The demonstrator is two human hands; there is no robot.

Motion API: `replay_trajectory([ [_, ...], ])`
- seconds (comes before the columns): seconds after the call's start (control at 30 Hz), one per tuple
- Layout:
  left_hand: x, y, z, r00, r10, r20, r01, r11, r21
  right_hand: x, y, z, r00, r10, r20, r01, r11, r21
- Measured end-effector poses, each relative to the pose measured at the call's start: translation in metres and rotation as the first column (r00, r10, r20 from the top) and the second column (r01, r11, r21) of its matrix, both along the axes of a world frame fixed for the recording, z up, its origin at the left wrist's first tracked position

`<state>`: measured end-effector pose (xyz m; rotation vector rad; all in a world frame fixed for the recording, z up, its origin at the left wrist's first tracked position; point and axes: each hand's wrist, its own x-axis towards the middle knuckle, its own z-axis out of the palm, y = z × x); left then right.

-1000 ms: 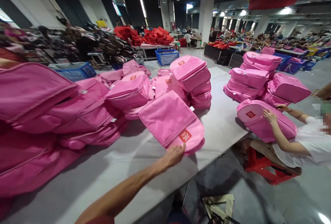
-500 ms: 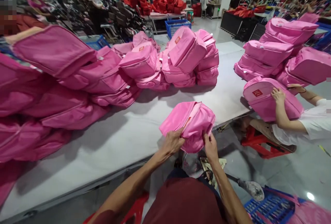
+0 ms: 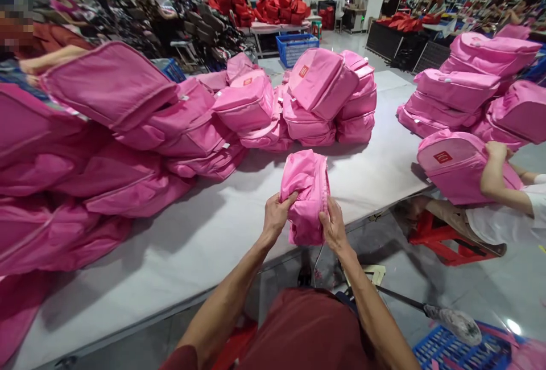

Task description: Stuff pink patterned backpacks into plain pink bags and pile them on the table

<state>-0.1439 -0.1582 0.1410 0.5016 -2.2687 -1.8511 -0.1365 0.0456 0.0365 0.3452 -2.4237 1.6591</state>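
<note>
**Pink bag gripped at the table's near edge**

A long grey table (image 3: 205, 233) runs through a large workshop hall with a glossy floor, heaped with pink bags (image 3: 128, 148) on the left and a smaller stack (image 3: 328, 97) at its middle. Red bags (image 3: 277, 3) are piled on a far table beside a blue crate (image 3: 296, 46), whose contents are too distant to make out. Another blue crate (image 3: 460, 350) sits by the floor at lower right.

The left hand (image 3: 276, 214) and right hand (image 3: 333, 226) are both closed around a folded pink bag (image 3: 307, 193), held over the table's near edge. At right, a seated co-worker's arm (image 3: 495, 173) lies over another pink bag (image 3: 456, 168).
</note>
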Motion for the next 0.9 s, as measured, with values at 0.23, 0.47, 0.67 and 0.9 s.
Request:
replay_trajectory([
  [0.23, 0.005, -0.046, -0.015, 0.995, 0.096, -0.002, -0.095, 0.994, 0.046, 0.027, -0.031, -0.055, 0.999, 0.012, 0.037, -0.014, 0.999, 0.033],
  [0.47, 0.011, -0.058, -0.014, 0.997, 0.071, 0.003, -0.071, 0.995, 0.066, 0.036, -0.022, -0.013, 0.988, 0.086, -0.129, -0.057, 0.976, 0.211],
  [0.67, 0.013, -0.046, -0.016, 0.995, -0.092, 0.041, 0.088, 0.993, 0.079, 0.023, -0.002, 0.012, 0.974, 0.001, -0.226, 0.076, 0.940, 0.332],
  [0.9, 0.031, -0.052, -0.012, 0.986, -0.166, 0.033, 0.165, 0.986, 0.036, 0.007, 0.059, -0.054, 0.762, -0.461, 0.454, 0.462, 0.879, 0.117],
])
